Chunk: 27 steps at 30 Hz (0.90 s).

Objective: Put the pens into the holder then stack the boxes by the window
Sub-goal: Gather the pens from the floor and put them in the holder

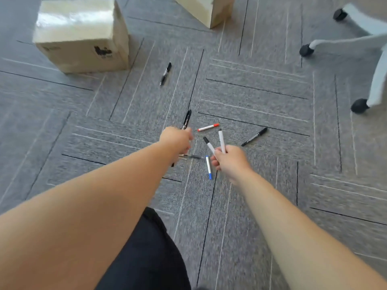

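Pens lie scattered on the grey carpet. My left hand point(177, 139) is closed around a black pen point(186, 119) that sticks out beyond my fist. My right hand point(231, 161) grips two white markers point(221, 140) with dark caps, fanned upward. Loose on the floor are a red-capped marker point(208, 127), a blue-capped marker point(208, 167) between my hands, a black pen point(254, 136) to the right, another black pen point(165, 73) farther off, and a blurred pen point(191, 156) under my left wrist. Two cardboard boxes stand behind: one far left point(81, 35), one at the top edge point(206, 9). No holder shows.
A white office chair base point(374, 51) with black castors stands at the right. My dark-clad knee point(146, 254) fills the bottom centre. Carpet tiles with line patterns cover the floor.
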Motion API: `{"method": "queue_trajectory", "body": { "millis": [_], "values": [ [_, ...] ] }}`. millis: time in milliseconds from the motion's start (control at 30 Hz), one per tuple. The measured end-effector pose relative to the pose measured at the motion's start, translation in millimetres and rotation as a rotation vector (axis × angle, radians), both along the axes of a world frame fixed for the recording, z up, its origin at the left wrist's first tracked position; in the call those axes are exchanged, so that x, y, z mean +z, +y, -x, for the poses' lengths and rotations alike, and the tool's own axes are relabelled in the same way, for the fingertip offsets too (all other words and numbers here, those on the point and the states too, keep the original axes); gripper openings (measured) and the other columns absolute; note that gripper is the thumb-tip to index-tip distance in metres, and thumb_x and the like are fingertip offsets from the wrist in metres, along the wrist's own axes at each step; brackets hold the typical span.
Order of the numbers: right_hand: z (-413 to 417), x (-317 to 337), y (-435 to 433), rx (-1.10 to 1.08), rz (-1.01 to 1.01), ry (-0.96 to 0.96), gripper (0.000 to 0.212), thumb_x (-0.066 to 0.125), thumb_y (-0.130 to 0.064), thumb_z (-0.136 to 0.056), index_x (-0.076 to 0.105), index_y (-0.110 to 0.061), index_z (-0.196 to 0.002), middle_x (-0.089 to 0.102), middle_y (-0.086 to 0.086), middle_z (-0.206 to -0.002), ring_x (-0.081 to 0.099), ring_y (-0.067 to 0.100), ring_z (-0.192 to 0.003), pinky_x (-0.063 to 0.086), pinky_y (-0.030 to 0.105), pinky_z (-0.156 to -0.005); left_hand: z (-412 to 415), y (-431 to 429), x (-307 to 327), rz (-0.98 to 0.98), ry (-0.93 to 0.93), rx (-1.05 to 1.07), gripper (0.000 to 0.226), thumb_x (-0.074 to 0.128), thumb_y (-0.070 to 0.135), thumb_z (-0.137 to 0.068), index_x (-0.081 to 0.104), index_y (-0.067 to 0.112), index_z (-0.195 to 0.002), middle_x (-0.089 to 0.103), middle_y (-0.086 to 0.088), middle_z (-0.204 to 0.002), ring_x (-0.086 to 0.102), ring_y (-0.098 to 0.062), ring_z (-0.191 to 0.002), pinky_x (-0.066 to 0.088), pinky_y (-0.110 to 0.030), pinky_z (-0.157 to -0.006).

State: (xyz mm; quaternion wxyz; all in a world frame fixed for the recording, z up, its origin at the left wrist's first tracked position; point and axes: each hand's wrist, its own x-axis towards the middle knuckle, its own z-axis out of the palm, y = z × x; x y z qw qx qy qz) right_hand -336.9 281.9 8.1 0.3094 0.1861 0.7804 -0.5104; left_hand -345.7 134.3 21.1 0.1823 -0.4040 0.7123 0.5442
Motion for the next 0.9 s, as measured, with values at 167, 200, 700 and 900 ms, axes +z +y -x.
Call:
{"method": "queue_trajectory", "body": {
  "millis": [167, 200, 700, 900],
  "values": [
    [15.8, -33.0, -32.6, -0.118, 0.057, -0.038, 0.022, 0.043, -0.004, -0.099, 0.058, -0.004, -0.114, 0.055, 0.002, -0.077, 0.052, 0.010, -0.060, 0.042, 0.024, -0.056, 12.0, -11.1, -40.6, -0.314, -0.110, 0.128, 0.016, 0.049, 0.016, -0.098, 0.052, 0.010, -0.084, 0.038, 0.000, -0.064, 0.029, -0.010, -0.047, 0.027, -0.018, -0.040],
    [15.8, -38.9, -39.8, -0.135, 0.101, -0.053, 0.021, 0.042, -0.003, -0.099, 0.057, -0.004, -0.113, 0.056, 0.003, -0.079, 0.052, 0.010, -0.061, 0.041, 0.023, -0.056, 13.7, -12.6, -48.9, -0.365, -0.117, 0.152, 0.019, 0.057, 0.024, -0.094, 0.052, 0.011, -0.082, 0.039, 0.001, -0.063, 0.030, -0.009, -0.045, 0.028, -0.018, -0.037],
    [62.9, -79.3, -56.1, 0.019, -0.112, 0.029, 0.027, 0.040, -0.019, -0.099, 0.059, -0.016, -0.080, 0.054, 0.003, -0.069, 0.048, 0.022, -0.061, 0.040, 0.035, -0.060, 56.5, -22.4, -79.4, -0.163, -0.173, 0.211, 0.024, 0.064, 0.032, -0.089, 0.050, 0.014, -0.082, 0.056, -0.002, -0.066, 0.059, -0.016, -0.057, 0.057, -0.034, -0.076],
    [75.0, -79.6, -56.3, -0.016, -0.015, -0.044, 0.023, 0.043, -0.002, -0.095, 0.058, -0.011, -0.109, 0.065, 0.008, -0.088, 0.058, 0.015, -0.062, 0.048, 0.031, -0.059, 76.1, -10.6, -75.9, -0.176, -0.209, 0.114, 0.044, 0.070, 0.055, -0.076, 0.057, 0.013, -0.084, 0.047, -0.002, -0.056, 0.042, -0.015, -0.048, 0.041, -0.029, -0.058]
  ]
}}
